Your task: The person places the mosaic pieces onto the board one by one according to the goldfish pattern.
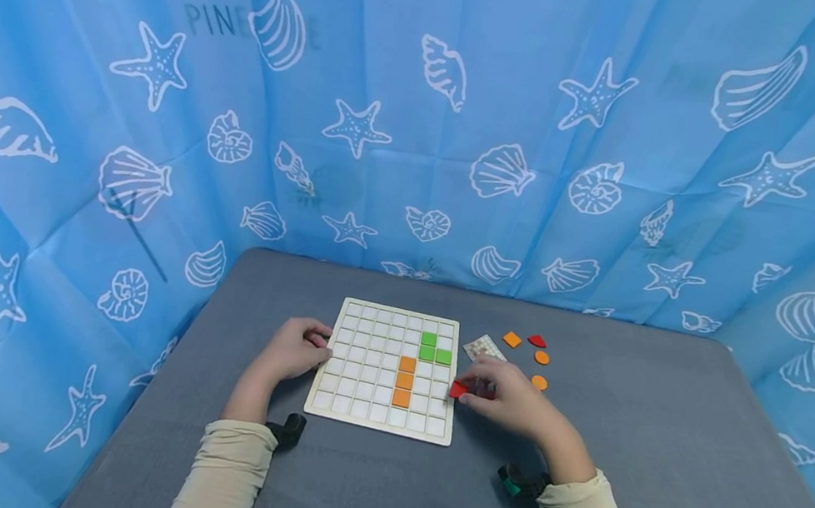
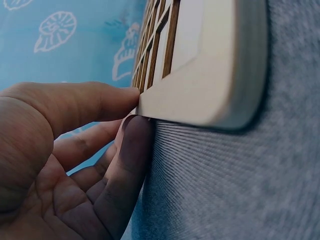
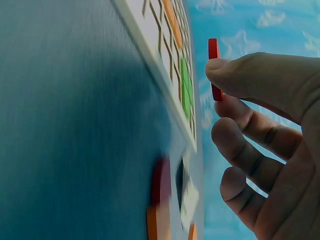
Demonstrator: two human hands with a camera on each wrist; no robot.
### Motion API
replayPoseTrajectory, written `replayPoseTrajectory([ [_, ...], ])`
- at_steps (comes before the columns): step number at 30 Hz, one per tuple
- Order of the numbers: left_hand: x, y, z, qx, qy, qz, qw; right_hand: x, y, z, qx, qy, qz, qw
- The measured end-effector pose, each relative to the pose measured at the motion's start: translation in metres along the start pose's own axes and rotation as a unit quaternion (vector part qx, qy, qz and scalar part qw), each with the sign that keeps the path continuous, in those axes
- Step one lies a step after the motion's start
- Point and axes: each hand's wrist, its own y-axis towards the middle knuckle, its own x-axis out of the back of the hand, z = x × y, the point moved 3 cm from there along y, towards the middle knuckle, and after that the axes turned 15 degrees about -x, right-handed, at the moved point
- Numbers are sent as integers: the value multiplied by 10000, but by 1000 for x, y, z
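Observation:
A pale gridded board (image 1: 357, 366) lies on the grey table. At its left edge my left hand (image 1: 294, 350) pinches the rim, with the thumb (image 2: 120, 101) on the upper side and a finger (image 2: 135, 145) at the lower edge. My right hand (image 1: 508, 395) holds a small flat red piece (image 3: 214, 47) between thumb and forefinger, raised over the board's right edge. Its other fingers are loosely bent. Orange square tiles (image 1: 404, 380) stand in a column on the board. Green tiles (image 1: 427, 353) form an L shape above and right of them.
Right of the board lie a small white patterned piece (image 1: 482, 346), an orange square (image 1: 512, 340), a red piece (image 1: 537, 341) and two orange discs (image 1: 542, 357). A blue shell-print curtain (image 1: 422, 122) hangs behind the grey table (image 1: 658, 442).

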Motion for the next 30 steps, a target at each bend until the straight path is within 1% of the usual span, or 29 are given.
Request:
replayPoseTrajectory([
  [5,0,0,0,53,-2,-45,10000,-14,12,19,446,-230,87,9987],
  [7,-1,0,-2,38,1,-20,10000,-19,14,23,513,-269,144,9982],
  [12,0,-1,-3,-9,-61,28,10000,-29,17,31,475,-136,473,9977],
  [14,0,0,-3,-19,-86,22,10000,-32,19,32,494,-101,545,9972],
  [22,1,0,-3,-30,-93,26,9999,-40,25,33,534,-194,646,9963],
  [30,2,-1,-3,-5,-70,9,10000,-41,26,33,519,-153,695,9961],
])
